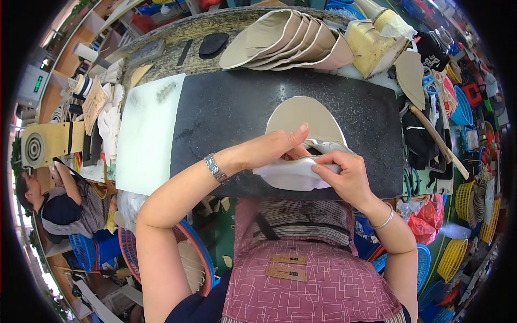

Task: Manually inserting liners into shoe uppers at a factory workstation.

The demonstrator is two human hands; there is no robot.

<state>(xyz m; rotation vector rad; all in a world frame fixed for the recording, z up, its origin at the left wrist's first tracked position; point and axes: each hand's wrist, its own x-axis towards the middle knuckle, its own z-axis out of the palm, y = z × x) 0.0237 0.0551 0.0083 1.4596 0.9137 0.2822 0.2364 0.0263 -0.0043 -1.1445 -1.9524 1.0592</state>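
Nearest, a red-rimmed round basket (191, 258) under the person's left elbow holds pale flat pieces, partly hidden by the forearm. At the bench's near edge, the left hand (274, 148) and the right hand (344, 175) both pinch a folded white fabric piece (291, 175), fingers closed on its upper fold; the right thumb lies along the top. The piece rests on the dark stone slab (226, 113), and its right end is covered by the right hand. Just behind it lies a beige rounded piece (304, 116), its lower edge hidden by the fingers. A white board (148, 132) lies beside the slab on the left. To the right, yellow baskets (466, 199) stand on the floor; their contents are hard to make out. Farther back, a fanned stack of beige curved pieces (285, 40) leans along the bench. A co-worker (64, 199) sits at far left, cut off by the rim.
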